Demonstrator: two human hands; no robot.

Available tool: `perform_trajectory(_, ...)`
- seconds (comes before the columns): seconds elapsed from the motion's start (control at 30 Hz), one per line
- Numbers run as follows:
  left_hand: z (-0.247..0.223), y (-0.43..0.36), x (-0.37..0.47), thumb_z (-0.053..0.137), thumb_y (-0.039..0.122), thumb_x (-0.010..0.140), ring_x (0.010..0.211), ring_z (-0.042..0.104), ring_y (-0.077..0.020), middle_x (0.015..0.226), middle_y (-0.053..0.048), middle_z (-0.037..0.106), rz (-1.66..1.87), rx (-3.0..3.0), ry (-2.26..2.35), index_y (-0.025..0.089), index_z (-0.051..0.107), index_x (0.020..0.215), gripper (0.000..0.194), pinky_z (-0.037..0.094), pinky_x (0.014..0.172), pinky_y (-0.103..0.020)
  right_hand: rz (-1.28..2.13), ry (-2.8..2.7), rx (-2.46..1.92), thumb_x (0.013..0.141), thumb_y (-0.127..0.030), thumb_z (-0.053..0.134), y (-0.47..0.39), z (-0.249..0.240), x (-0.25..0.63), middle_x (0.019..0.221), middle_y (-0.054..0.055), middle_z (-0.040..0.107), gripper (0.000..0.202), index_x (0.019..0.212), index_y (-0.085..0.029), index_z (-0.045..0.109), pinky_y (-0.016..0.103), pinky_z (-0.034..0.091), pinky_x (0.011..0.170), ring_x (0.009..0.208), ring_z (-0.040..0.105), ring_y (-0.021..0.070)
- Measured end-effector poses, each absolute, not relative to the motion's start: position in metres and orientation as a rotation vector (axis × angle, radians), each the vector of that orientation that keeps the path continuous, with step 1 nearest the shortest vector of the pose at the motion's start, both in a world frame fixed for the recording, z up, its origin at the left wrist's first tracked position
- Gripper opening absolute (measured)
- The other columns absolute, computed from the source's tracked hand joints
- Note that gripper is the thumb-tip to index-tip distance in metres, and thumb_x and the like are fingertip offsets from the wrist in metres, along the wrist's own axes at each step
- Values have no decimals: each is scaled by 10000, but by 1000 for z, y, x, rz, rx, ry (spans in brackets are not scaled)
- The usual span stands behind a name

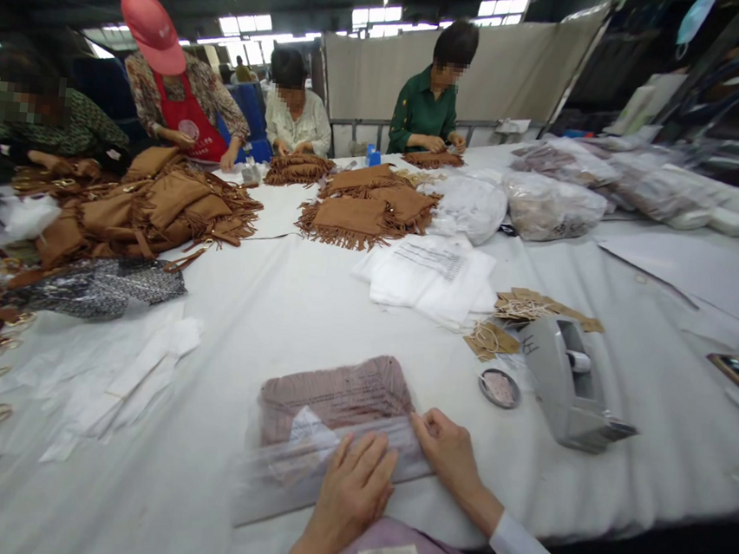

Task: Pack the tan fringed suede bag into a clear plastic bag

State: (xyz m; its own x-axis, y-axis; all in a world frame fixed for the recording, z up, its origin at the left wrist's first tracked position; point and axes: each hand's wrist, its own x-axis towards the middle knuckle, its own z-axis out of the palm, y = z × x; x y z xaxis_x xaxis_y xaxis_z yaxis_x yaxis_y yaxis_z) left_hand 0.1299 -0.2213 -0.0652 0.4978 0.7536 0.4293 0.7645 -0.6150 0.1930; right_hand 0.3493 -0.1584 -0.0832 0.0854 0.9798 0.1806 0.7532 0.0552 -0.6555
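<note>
A long white table (288,304) carries heaps of brown fringed cloth (154,204) toward its far edge, where other people work. At the near edge lies a mauve garment in a clear bag (331,404), a tape dispenser (568,383) just to its right. The left hand (353,484) presses flat on the bag's flap, while the right hand (450,450) pinches the flap's edge.
</note>
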Motion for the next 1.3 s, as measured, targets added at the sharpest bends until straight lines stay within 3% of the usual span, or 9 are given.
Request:
perform_trajectory(0.13, -81, -210, 154, 526, 452, 871, 1359, 385, -337, 1520, -103, 370, -465, -2630, -1593, 265, 327, 1448, 638, 414, 1041, -540, 504, -1600, -1812, 843, -461, 469, -150, -86, 352, 490, -47, 507, 232, 786, -239, 504, 274, 337, 511, 463, 518, 185)
perform_trajectory(0.3, -95, -214, 150, 525, 443, 867, 1337, 402, -293, 1484, -76, 433, -474, -2472, -1455, 305, 336, 1443, 621, 354, 1056, -484, 412, -1602, -1830, 846, -378, 470, -145, -77, 372, 522, -27, 571, 193, 841, -225, 587, 279, 367, 510, 490, 553, 191)
perform_trajectory(0.4, -99, -214, 153, 500, 492, 874, 1303, 429, -280, 1425, -78, 506, -551, -2418, -1426, 303, 425, 1397, 561, 311, 1063, -473, 160, -1514, -1833, 907, -422, 420, -150, -49, 414, 808, 62, 679, 298, 908, -206, 624, 329, 457, 729, 770, 629, 227)
perform_trajectory(0.57, -105, -211, 152, 504, 545, 855, 1268, 444, -286, 1370, -90, 554, -640, -2406, -1328, 286, 493, 1352, 560, 271, 1066, -468, -390, -1031, -1964, 876, -505, 438, -162, -6, 518, 1131, 181, 617, 451, 1012, -143, 670, 493, 346, 998, 1124, 504, 336)
perform_trajectory(0.67, -108, -210, 150, 516, 539, 846, 1263, 439, -289, 1359, -89, 562, -645, -2391, -1286, 283, 499, 1347, 563, 258, 1066, -462, -59, -883, -2158, 798, -599, 467, -161, -6, 563, 924, 180, 672, 513, 809, -152, 719, 486, 423, 856, 984, 563, 368)
perform_trajectory(0.77, -110, -209, 149, 534, 489, 843, 1266, 434, -285, 1358, -86, 561, -628, -2380, -1277, 284, 495, 1349, 547, 254, 1067, -458, 155, -905, -2133, 714, -635, 527, -154, -17, 580, 620, 104, 654, 499, 625, -176, 703, 387, 455, 663, 719, 608, 302)
perform_trajectory(0.93, -110, -209, 149, 566, 383, 820, 1250, 446, -282, 1341, -90, 575, -602, -2362, -1252, 269, 510, 1336, 531, 269, 1054, -457, 189, -836, -1983, 622, -597, 615, -152, -26, 580, 693, 61, 698, 446, 683, -168, 722, 320, 465, 600, 705, 623, 258)
perform_trajectory(1.13, -107, -210, 149, 571, 359, 813, 1241, 459, -288, 1340, -100, 576, -589, -2362, -1251, 261, 536, 1311, 509, 291, 1032, -466, 32, -627, -1890, 670, -541, 581, -186, -27, 572, 922, 103, 693, 394, 728, -166, 689, 366, 481, 805, 902, 614, 284)
perform_trajectory(1.3, -105, -211, 149, 572, 355, 810, 1231, 470, -297, 1332, -117, 582, -589, -2356, -1222, 245, 548, 1301, 503, 306, 1016, -477, 163, -671, -1943, 676, -588, 556, -205, -39, 552, 648, 57, 657, 432, 644, -170, 660, 325, 474, 605, 669, 609, 254)
